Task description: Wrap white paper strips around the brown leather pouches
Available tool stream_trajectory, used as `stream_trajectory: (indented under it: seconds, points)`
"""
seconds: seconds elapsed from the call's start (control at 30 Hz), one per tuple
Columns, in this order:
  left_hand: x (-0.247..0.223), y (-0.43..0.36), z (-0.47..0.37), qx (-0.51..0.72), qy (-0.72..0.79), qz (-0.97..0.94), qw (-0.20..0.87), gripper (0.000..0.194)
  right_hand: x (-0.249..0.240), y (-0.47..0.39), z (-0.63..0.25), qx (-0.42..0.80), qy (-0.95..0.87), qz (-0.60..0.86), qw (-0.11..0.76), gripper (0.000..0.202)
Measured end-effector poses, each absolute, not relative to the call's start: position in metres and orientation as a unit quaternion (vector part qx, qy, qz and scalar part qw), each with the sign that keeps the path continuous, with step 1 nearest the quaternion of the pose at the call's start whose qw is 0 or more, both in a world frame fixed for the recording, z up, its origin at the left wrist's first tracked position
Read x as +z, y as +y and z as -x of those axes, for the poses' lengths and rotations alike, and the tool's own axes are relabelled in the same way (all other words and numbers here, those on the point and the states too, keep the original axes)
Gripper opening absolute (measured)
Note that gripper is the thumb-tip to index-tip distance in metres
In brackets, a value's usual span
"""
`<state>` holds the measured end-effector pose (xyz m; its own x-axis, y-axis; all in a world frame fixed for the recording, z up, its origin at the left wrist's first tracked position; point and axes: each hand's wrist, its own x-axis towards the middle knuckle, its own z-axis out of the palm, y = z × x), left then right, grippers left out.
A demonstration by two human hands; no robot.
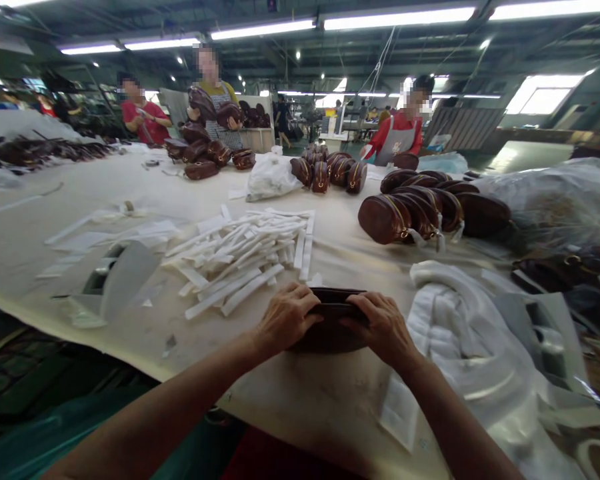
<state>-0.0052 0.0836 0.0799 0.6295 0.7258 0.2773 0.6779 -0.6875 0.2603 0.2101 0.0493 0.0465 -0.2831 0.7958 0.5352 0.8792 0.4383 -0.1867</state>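
A dark brown leather bag (330, 333) stands at the near part of the pale table, its dark opening facing up between my hands. My left hand (290, 313) grips its left side, with the thumb on the near face and the fingers over the rim. On the right side, my right hand (383, 327) pinches the rim in the same way. Just beyond my left hand lies a heap of white strips (250, 250). Rolled white foam wrap (440, 320) rests right of my right hand.
Brown bags (385, 217) are grouped at the back right, beside clear plastic (565, 200). Tape dispensers stand left (103, 280) and right (547, 333). A white plastic bag (273, 175) sits farther back. Three people are beyond the table (180, 193), one holding brown bags.
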Motion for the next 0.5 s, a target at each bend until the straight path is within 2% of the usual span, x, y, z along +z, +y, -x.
stream_trajectory:
  seconds: [0.13,0.27,0.33,0.43,0.5]
  points:
    - [0.09,0.094,0.003,0.164,0.417,-0.892,0.056,0.016,0.049,0.052,-0.213,-0.053,-0.8,0.527,0.282,0.027]
    - [0.103,0.106,0.007,0.087,0.393,-0.896,0.188,0.018,0.046,0.059,-0.214,-0.073,-0.794,0.533,0.284,0.021]
    - [0.106,0.106,0.008,0.052,0.391,-0.895,0.209,0.021,0.043,0.064,-0.213,-0.092,-0.783,0.54,0.294,0.021]
    - [0.11,0.096,0.004,0.043,0.435,-0.878,0.196,0.028,0.042,0.068,-0.204,-0.115,-0.738,0.565,0.35,0.028]
    - [0.111,0.085,0.0,0.06,0.443,-0.867,0.223,0.033,0.044,0.062,-0.193,-0.085,-0.697,0.586,0.405,0.029]
